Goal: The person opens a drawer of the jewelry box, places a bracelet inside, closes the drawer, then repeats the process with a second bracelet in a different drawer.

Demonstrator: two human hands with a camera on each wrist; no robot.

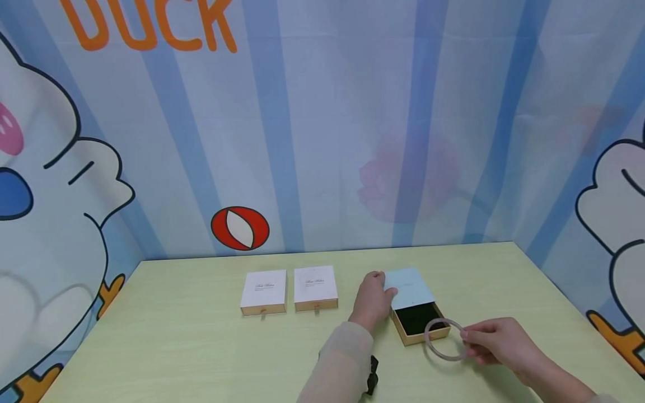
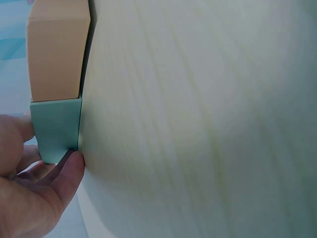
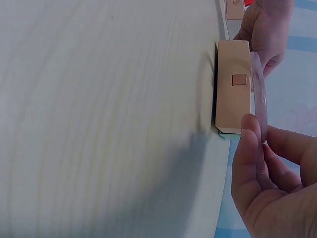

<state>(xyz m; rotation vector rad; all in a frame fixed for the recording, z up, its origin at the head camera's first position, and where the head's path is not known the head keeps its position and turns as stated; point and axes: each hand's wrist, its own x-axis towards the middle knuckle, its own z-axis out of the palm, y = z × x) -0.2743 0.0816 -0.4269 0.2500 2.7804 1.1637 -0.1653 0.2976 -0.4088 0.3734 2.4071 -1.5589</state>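
At the right of the table, a small drawer box has a light blue sleeve [image 1: 409, 285] and a tan drawer [image 1: 413, 339] pulled partway out towards the front. Dark lining [image 1: 415, 319] shows inside the drawer. My left hand [image 1: 373, 296] grips the far left part of the sleeve, thumb and fingers on its sides in the left wrist view. Between thumb and fingertips, my right hand [image 1: 501, 341] pinches a pale pinkish bangle [image 1: 427, 338]. The bangle is held up on edge and overlaps the drawer's front right corner in the head view.
Left of my left hand, two white-topped boxes with tan sides, one [image 1: 263, 288] beside the other [image 1: 315, 285], lie on the pale wood-look table [image 1: 176, 336]. A blue striped cartoon backdrop [image 1: 327, 140] rises at the table's back edge. Something black [image 1: 372, 375] shows by my left sleeve.
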